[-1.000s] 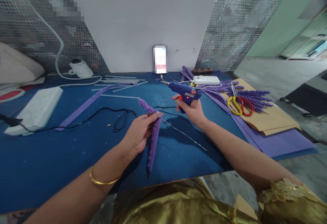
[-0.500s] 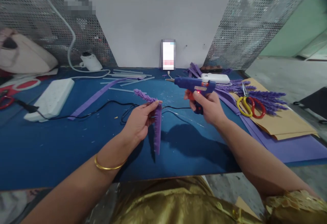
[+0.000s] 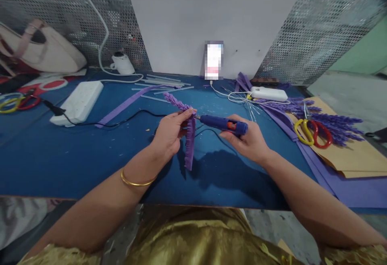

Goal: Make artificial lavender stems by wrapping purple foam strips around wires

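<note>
Pinched between the thumb and fingers of my left hand (image 3: 169, 134) is a purple lavender stem (image 3: 177, 102), its ruffled tip pointing up and to the left. From the pinch a fringed purple strip (image 3: 190, 144) hangs down over the table. My right hand (image 3: 249, 140) is wrapped round a blue glue gun (image 3: 222, 123), which lies nearly level and points left. Its nozzle is at the top of the strip, close by my left fingertips; whether it touches cannot be made out. The gun's handle and trigger are mostly hidden by my fingers.
Glue sticks (image 3: 163, 83) and a purple strip (image 3: 130, 104) lie behind my left hand. A white power strip (image 3: 79, 103) is at left. On the right are scissors (image 3: 314, 130), finished lavender stems (image 3: 338, 126) and brown paper (image 3: 359, 158). A phone (image 3: 213, 60) leans on the board.
My right hand has brought the glue gun left and down, so its nozzle is now at the purple strip. My left hand still holds the stem. The camera view has shifted somewhat.
</note>
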Demonstrator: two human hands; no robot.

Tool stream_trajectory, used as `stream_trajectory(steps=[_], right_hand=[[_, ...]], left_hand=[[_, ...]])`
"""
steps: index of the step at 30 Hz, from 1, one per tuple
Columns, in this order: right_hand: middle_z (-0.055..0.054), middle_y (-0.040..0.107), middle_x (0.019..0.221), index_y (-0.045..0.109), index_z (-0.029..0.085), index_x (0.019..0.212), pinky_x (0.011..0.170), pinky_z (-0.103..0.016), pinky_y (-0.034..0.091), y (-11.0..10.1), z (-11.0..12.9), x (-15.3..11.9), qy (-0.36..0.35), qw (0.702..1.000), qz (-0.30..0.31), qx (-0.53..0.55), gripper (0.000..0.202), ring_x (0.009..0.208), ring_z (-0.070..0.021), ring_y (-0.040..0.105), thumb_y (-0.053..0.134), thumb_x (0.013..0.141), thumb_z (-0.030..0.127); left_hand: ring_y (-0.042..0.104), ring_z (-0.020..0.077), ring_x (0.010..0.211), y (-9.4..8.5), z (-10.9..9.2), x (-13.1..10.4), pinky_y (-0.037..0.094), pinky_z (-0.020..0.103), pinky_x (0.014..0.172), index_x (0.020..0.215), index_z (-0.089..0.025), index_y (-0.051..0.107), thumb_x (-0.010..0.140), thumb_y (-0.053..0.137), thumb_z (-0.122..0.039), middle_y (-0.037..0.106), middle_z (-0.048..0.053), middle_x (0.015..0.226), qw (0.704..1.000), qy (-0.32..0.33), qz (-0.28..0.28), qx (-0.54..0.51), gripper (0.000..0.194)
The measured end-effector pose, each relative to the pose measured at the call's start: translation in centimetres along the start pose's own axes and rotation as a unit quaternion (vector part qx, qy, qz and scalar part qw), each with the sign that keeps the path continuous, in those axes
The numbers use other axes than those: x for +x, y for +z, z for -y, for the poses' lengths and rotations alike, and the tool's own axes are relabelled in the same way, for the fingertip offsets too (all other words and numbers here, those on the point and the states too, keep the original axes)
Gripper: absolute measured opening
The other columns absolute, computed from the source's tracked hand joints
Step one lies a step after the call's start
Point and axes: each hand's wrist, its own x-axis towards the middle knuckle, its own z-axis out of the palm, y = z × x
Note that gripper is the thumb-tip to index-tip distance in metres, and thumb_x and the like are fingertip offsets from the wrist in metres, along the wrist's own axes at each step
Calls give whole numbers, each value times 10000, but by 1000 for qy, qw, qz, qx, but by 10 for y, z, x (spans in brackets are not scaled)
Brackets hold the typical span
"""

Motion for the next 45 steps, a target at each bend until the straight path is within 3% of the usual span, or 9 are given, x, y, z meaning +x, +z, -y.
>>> stream_trajectory(steps=[19, 45], right_hand=[[1, 553, 589, 607, 212, 876, 512, -272, 321, 1, 5, -1, -17, 996, -24, -81, 422, 482, -144, 450, 527, 893, 626], [18, 498, 530, 573, 215, 820, 508, -268, 284, -3, 10, -2, -27, 994, 17, -105, 385, 466, -145, 424, 532, 898, 590]], left_hand=[[529, 112, 644, 2, 1, -3, 391, 242, 578, 788, -142, 769, 548, 907, -340, 690, 35, 768, 1000, 16, -1, 7, 341], [528, 114, 625, 1, 0, -1, 385, 252, 568, 778, -145, 760, 543, 901, -342, 662, 18, 724, 999, 28, -8, 14, 338]])
